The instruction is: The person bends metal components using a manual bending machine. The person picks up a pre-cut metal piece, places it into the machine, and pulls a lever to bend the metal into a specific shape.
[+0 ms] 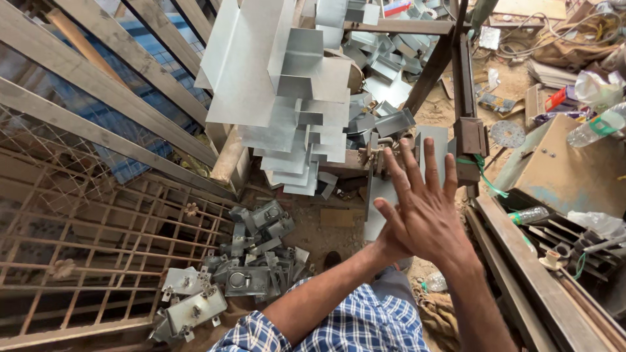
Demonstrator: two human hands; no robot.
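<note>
Open right hand point(427, 202), fingers spread, covers the barely visible left hand point(390, 246), whose grip cannot be told, just below the stack of folded grey sheet-metal brackets point(287, 98), whose sharp edges could cut if jostled.

Both hands meet palm to palm, right hand point(427, 205) covering left hand point(389, 244), fingers spread.

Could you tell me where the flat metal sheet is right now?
In the head view, the flat metal sheet stands just right of centre, directly behind the pressed-together hands, below the stacked bent sheets.
</note>
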